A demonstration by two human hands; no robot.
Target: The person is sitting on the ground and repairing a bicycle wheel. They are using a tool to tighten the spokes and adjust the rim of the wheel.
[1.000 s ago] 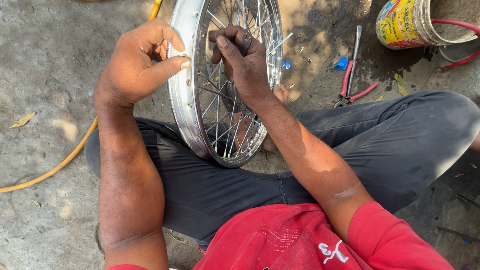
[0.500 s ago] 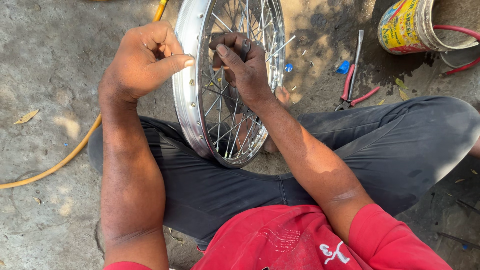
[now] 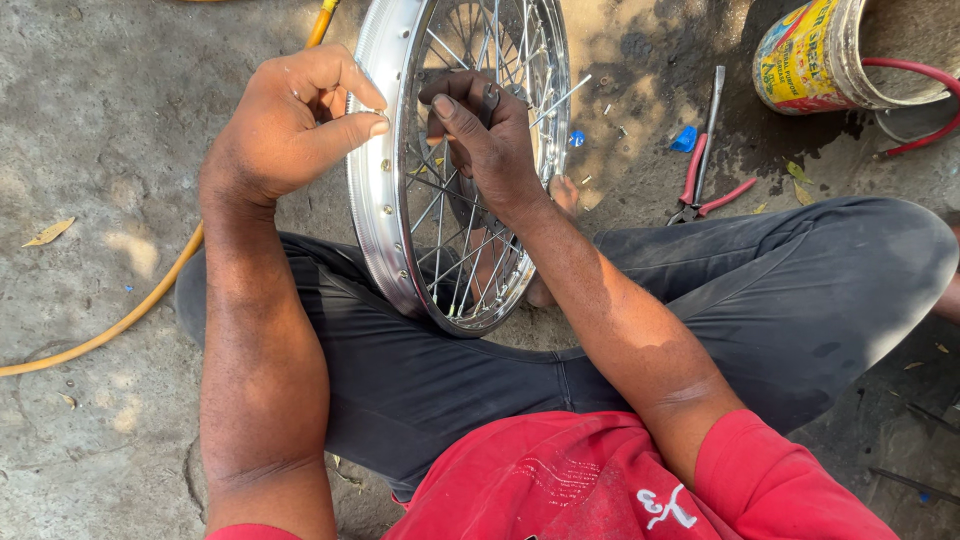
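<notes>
A shiny spoked wheel rim [image 3: 375, 190] stands upright between my crossed legs on the concrete ground. My left hand [image 3: 285, 125] grips the rim's outer edge, thumb pressed against the metal. My right hand [image 3: 485, 135] reaches in among the spokes [image 3: 450, 250] and is closed on a small dark metal tool [image 3: 490, 98] held at a spoke. Loose spoke ends stick out to the right of that hand.
Red-handled pliers [image 3: 705, 195] and a long metal tool lie on the ground to the right. A yellow bucket [image 3: 805, 60] with a red hose stands at the top right. A yellow hose [image 3: 110, 325] runs along the left. A small blue piece [image 3: 684, 140] lies near the pliers.
The view has shifted slightly. My right hand has turned a little on the tool at the spokes. My left hand keeps its grip on the rim.
</notes>
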